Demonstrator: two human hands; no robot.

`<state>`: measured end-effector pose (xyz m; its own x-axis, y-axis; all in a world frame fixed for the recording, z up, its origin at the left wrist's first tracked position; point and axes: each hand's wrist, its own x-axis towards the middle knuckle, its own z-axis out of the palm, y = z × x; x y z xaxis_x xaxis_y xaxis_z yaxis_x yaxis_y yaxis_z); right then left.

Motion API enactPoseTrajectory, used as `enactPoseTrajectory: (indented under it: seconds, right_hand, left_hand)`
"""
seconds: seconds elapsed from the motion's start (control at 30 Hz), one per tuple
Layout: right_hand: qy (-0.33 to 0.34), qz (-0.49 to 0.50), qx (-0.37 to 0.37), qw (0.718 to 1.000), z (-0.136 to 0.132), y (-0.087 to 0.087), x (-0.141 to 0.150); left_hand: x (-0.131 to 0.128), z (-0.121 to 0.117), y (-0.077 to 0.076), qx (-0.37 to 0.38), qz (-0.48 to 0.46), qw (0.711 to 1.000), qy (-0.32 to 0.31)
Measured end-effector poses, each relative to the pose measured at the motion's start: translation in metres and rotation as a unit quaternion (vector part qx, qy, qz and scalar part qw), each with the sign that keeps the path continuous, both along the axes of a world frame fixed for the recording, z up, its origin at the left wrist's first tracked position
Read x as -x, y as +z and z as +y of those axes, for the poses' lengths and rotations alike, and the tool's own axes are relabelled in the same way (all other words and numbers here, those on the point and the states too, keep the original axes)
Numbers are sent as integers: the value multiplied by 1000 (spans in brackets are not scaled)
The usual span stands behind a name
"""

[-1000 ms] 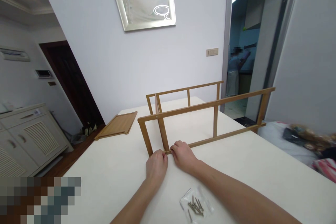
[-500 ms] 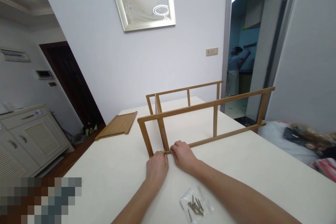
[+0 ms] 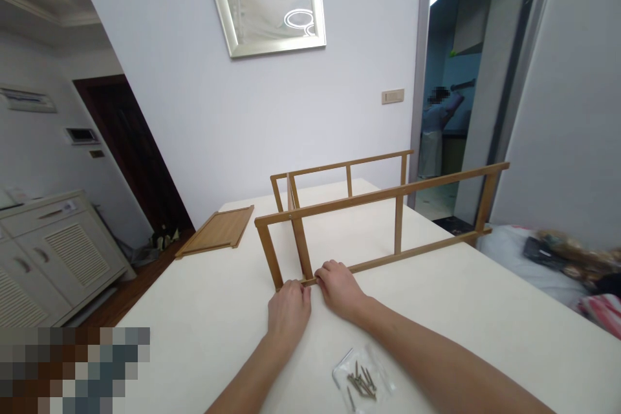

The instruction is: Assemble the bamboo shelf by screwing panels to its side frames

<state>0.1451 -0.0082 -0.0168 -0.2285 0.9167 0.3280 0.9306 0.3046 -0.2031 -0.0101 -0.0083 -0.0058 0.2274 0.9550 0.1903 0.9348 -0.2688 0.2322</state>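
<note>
A light-brown wooden rack frame (image 3: 398,225) lies on its side on the white table, its two ladder-like sides joined by a board near the left end. My left hand (image 3: 290,314) is closed at the near lower rail, close to the left corner. Just to its right, my right hand (image 3: 341,289) grips the same rail beside the board's lower end, fingers curled. The fingertips of both hands are partly hidden, so anything small between them cannot be made out. Nearer to me lie a clear plastic bag (image 3: 383,372) with several screws (image 3: 359,381) and an L-shaped hex key (image 3: 343,360).
A slatted wooden panel (image 3: 217,231) lies flat at the table's far left edge. The white table (image 3: 460,310) reaches the wall. Bundled cloth and bags (image 3: 557,259) sit beyond its right edge. Through the doorway a person (image 3: 433,132) stands in another room.
My left hand has shifted very slightly down along the rail. My right hand, the frame and the screws stay where they were.
</note>
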Motion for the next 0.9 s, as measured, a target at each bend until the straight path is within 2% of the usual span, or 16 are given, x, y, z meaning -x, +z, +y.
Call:
enactPoseTrajectory:
  seconds: [0.23, 0.57, 0.8, 0.9]
  right_hand:
    - [1, -3, 4, 1000, 0, 0, 0]
    - [0, -2, 1, 1000, 0, 1, 0]
    - [2, -1, 0, 1000, 0, 0, 0]
    - [2, 0, 2, 1000, 0, 0, 0]
  left_hand:
    - [-5, 1, -1, -4, 31, 999, 2]
    - [-4, 6, 2, 42, -34, 998, 30]
    - [-3, -1, -1, -21, 19, 1000, -11]
    - [-6, -1, -1, -22, 41, 999, -11]
